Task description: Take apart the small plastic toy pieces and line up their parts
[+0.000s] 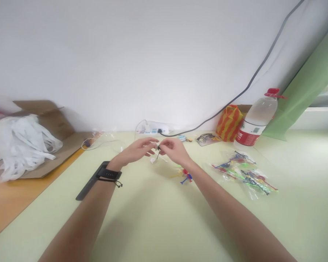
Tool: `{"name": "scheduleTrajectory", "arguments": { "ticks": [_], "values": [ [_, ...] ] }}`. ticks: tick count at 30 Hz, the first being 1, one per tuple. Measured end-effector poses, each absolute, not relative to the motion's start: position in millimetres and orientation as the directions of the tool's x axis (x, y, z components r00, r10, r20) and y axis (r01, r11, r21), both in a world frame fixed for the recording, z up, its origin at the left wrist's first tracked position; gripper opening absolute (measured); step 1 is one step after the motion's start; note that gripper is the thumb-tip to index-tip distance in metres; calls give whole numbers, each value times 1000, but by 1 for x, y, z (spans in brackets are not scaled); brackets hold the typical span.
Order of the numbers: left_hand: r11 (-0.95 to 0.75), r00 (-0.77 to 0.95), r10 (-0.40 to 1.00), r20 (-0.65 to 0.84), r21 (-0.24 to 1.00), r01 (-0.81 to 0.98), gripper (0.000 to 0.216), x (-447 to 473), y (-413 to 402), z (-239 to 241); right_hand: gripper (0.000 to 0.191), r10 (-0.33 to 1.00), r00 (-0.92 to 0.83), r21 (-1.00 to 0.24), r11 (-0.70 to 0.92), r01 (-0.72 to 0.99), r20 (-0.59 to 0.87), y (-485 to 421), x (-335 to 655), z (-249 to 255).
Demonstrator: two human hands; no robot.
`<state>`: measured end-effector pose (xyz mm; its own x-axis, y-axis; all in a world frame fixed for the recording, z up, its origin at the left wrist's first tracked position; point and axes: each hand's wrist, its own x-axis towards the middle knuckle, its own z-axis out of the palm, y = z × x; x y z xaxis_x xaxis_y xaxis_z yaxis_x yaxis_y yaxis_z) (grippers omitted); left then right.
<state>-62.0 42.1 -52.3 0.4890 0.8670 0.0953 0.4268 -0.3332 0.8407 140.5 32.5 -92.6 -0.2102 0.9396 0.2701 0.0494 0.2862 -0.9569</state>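
The small black piece [159, 147] is slim, with a thin dark stem slanting down from it, its finer shape too small to tell. It sits above the surface [147, 225], toward the far edge, pinched between thumb and fingers of the right hand [176, 148]. The left hand [136, 150] meets it there with fingers bent and slightly spread (whether they grip anything, I cannot tell).

The surface is smooth, matt and pale green. One white disc [152, 160] lies just below the hands, nearer the far edge than the near one. Beside the right forearm is a little cluster of plastic pieces [186, 176] in red, blue and yellow. Toward the right edge lie crinkled, clear packets [253, 178] of coloured rods, at least two, overlapping. One clear plastic bottle [257, 120], red-capped, and one striped red-and-yellow bag [229, 123] stand by the far edge; one dark, flat slab [87, 187] lies along the left edge.
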Motion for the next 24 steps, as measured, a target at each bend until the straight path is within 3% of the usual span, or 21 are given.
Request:
{"name": "scheduleTrajectory", "arguments": {
  "ticks": [2, 4, 9, 12, 18, 24],
  "values": [
    [-350, 558, 822, 113, 873, 340, 43, -53, 38, -54, 6, 950, -146, -961, 274, -24, 274, 35, 144, -90],
    [-382, 523, 835, 174, 867, 321, 39, -45, 37, -56, 14, 962, -126, -967, 229, -115, 243, 36, 145, -89],
    [-481, 411, 847, 336, 813, 328, 31, -39, 38, -57, 33, 969, -244, -891, -79, -448, 37, 37, 146, -90],
    [-541, 429, 816, 386, 771, 336, 27, -38, 35, -56, 26, 934, -356, -902, -147, -406, 8, 38, 149, -93],
    [-596, 472, 778, 415, 726, 344, 22, -30, 28, -56, 16, 954, -300, -972, -45, -230, 26, 41, 156, -94],
    [-601, 502, 772, 390, 705, 376, 21, -30, 30, -61, 25, 937, -347, -988, -17, -150, 36, 41, 158, -97]
  ]
}}
